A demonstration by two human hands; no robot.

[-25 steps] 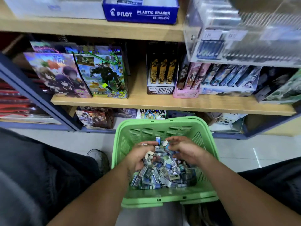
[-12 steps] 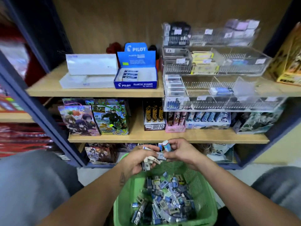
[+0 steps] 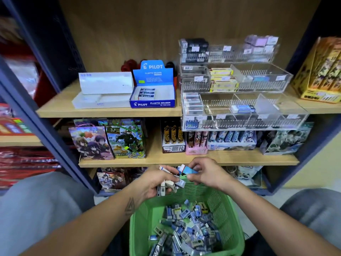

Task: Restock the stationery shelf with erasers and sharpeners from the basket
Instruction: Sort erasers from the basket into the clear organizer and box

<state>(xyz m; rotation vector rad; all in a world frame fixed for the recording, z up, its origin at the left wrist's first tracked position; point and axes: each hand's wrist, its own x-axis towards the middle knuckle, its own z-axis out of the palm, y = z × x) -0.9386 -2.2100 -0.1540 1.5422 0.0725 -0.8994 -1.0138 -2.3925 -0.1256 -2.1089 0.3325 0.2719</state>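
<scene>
A green plastic basket (image 3: 228, 215) sits between my knees, holding a heap of several small wrapped erasers (image 3: 186, 230). Above its far rim my left hand (image 3: 156, 180) grips a bunch of erasers (image 3: 170, 184). My right hand (image 3: 206, 172) pinches a blue-sleeved eraser (image 3: 189, 170) close to the left hand. On the upper shelf stands an open blue Pilot eraser box (image 3: 153, 97), partly filled, beside tiered clear acrylic trays (image 3: 239, 108) with a few erasers in some compartments.
A white open box (image 3: 103, 93) lies left of the Pilot box. A yellow display box (image 3: 321, 71) stands at the far right. The lower wooden shelf (image 3: 184, 160) carries illustrated boxes and card packs. Dark blue shelf uprights (image 3: 46, 126) flank the bay.
My view has tilted up from the basket to the shelves. Both hands have risen out of the eraser heap with erasers in them and now sit above the basket's far rim.
</scene>
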